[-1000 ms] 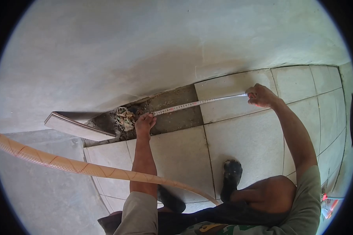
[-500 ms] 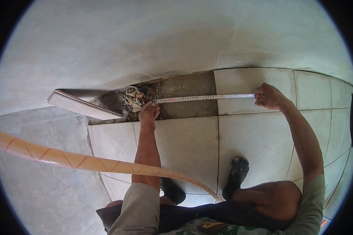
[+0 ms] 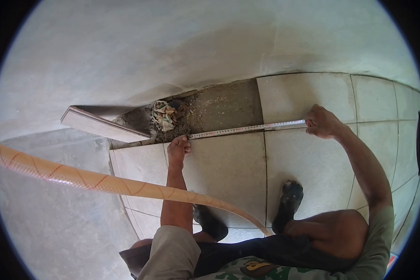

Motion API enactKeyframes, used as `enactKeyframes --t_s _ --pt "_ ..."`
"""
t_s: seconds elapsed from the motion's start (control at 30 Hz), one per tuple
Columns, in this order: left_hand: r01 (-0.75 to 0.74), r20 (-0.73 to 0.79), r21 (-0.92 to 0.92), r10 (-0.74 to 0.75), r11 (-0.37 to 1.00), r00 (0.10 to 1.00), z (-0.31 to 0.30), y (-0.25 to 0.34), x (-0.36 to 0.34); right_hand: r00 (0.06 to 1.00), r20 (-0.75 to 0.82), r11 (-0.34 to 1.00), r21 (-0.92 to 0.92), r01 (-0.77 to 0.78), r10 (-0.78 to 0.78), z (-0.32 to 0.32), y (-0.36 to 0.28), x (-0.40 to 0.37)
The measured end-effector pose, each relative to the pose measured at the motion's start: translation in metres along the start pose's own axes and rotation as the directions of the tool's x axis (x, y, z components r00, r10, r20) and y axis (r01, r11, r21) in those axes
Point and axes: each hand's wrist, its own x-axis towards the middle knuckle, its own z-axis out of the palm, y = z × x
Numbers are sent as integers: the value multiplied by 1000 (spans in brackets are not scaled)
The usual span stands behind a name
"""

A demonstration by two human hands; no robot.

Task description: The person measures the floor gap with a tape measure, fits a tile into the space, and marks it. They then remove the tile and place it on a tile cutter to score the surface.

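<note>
A white measuring tape (image 3: pixel 247 129) with black and red marks stretches between my two hands, along the front edge of the untiled gap (image 3: pixel 228 105) by the wall. My left hand (image 3: pixel 178 148) pinches the tape's left end beside the gap's edge. At the other end my right hand (image 3: pixel 323 122) is closed around the tape, over the laid tile (image 3: pixel 308 93); any tape case is hidden in the fingers. A crumpled, patterned cloth or paper bundle (image 3: pixel 164 116) lies in the dirt of the gap, just beyond my left hand.
Cut tiles (image 3: pixel 105 125) lean at an angle at the gap's left end. A thick orange-tinted hose (image 3: pixel 102 181) crosses over my left forearm. Pale floor tiles (image 3: pixel 224 172) lie under my dark-shod feet (image 3: pixel 288 205). The grey wall (image 3: pixel 196 46) rises behind the gap.
Both hands have moved nearer to me with the tape, the left one more. The tape has gone from crossing the middle of the gap to its front edge. The view has shifted slightly.
</note>
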Motion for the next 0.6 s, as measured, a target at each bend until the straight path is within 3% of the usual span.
enactKeyframes --t_s 0.1,0.27,0.47,0.6 --pt "-48 -3 -12 48 999 999 1 4 -1 1000 -9 1000 28 13 -13 -1 0 -2" --pt "-71 41 224 64 972 997 2 4 4 999 -17 998 42 49 -48 3 5 4" --pt "-165 -94 140 179 976 979 7 -15 5 999 32 999 53 -3 1 4 0 4" --pt "-213 -33 99 217 972 976 5 -25 12 999 31 1000 5 -12 12 13 3 -3"
